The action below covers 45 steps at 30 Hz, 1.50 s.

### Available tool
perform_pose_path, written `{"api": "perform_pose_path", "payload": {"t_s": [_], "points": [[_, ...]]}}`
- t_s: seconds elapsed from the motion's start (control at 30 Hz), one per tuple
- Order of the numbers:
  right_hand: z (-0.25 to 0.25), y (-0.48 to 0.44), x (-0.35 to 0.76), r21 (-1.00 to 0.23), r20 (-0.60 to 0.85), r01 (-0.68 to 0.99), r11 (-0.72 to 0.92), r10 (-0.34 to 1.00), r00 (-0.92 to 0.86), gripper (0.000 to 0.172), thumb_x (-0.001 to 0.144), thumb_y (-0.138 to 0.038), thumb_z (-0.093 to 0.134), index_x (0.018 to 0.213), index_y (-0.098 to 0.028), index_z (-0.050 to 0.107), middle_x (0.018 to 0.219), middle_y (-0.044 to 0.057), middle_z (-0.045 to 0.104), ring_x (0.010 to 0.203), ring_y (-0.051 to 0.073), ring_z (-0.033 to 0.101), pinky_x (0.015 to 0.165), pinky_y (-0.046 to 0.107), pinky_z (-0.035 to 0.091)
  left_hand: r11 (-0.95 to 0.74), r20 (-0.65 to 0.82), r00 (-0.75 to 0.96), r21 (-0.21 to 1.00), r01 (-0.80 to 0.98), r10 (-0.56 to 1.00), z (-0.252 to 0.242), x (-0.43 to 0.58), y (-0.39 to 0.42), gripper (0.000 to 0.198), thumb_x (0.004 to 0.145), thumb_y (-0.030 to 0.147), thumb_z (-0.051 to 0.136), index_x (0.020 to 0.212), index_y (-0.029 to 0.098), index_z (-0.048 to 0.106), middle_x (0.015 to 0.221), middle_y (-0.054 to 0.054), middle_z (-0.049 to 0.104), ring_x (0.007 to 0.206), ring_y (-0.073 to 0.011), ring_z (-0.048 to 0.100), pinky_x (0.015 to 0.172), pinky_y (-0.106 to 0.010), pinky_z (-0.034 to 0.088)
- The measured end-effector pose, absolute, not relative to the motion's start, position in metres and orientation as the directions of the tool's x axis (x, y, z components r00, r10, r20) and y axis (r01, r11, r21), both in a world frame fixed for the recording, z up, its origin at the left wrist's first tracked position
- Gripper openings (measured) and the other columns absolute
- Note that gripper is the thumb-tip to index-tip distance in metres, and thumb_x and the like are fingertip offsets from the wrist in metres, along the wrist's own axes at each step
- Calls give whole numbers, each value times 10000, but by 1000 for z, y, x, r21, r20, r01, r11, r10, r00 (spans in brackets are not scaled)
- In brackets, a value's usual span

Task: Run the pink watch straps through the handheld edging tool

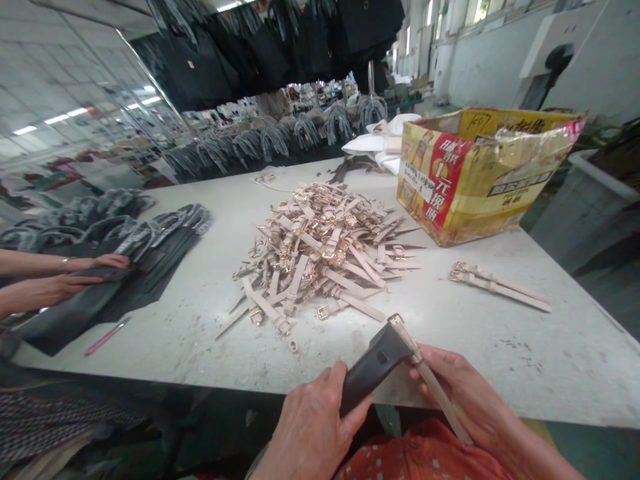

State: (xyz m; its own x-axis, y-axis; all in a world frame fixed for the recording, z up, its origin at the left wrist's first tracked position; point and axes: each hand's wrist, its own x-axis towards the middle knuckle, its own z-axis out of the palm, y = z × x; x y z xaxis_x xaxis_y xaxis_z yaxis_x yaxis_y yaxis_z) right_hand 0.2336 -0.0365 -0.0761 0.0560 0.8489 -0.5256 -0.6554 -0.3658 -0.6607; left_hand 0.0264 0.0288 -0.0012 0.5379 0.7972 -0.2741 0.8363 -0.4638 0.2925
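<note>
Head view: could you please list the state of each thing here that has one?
Left hand: gripping the black tool.
Right hand: holding a pink strap against the tool.
Strap pile: heaped loose on the table.
Cardboard box: open, crumpled.
Two straps: lying apart from the pile.

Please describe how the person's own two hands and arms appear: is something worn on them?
The left hand and the right hand are bare: no gloves or rings show. No sleeve covers the visible forearms. Below them lies orange-red cloth with pale dots.
</note>
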Motion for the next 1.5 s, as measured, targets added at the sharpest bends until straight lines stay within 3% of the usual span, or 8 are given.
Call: {"api": "perform_pose_path", "payload": {"t_s": [0.33,0.6,0.7,0.97,1.1,1.3,1.5], "points": [[-94,-40,226,-782,-460,-504,-368,885,67,447,786,-550,644,893,-116,662,752,48,547,616,79,420,501,141,331,-468,-303,549,301,831,779,-7,18,26,222,875,446,427,907,239,501,873,-27,671,798,-277,656,620,-335,415],[-86,-43,225,-909,-320,-305,-285,945,68,509,838,-592,551,785,-90,620,591,19,489,470,54,327,456,202,184,-418,-226,491,304,856,841,-2,20,29,225,872,468,437,834,252,488,730,-2,648,723,-258,660,585,-310,378],[-85,-45,219,-898,-329,-327,-293,942,59,515,831,-594,558,723,-92,602,574,18,486,461,54,320,453,209,173,-399,-200,462,286,871,864,-3,19,29,244,877,487,419,853,253,483,707,-3,637,697,-262,656,571,-311,374],[-85,-41,228,-798,-407,-521,-303,908,95,451,798,-547,625,856,-100,636,603,26,525,468,58,365,449,179,229,-412,-299,485,277,868,822,1,2,29,241,870,474,432,831,245,492,734,-4,647,735,-249,654,602,-302,391],[-78,-40,230,-816,-404,-471,-336,914,49,450,793,-541,626,811,-92,630,603,37,536,462,56,378,445,175,226,-398,-288,468,269,877,835,6,-7,34,263,884,479,404,830,238,495,724,-1,631,687,-210,638,598,-286,380],[-76,-41,232,-866,-379,-344,-364,925,-25,502,820,-591,572,769,-93,596,610,47,551,441,47,371,434,177,191,-512,-289,584,291,809,759,13,-8,32,193,869,436,465,863,246,499,825,8,648,724,-199,620,588,-277,353],[-81,-44,229,-841,-384,-346,-415,910,-159,491,807,-583,587,693,-107,548,537,18,505,402,46,336,413,187,156,-554,-302,649,345,758,698,16,5,25,203,861,443,475,854,241,498,827,9,646,703,-188,605,581,-274,339]]}}
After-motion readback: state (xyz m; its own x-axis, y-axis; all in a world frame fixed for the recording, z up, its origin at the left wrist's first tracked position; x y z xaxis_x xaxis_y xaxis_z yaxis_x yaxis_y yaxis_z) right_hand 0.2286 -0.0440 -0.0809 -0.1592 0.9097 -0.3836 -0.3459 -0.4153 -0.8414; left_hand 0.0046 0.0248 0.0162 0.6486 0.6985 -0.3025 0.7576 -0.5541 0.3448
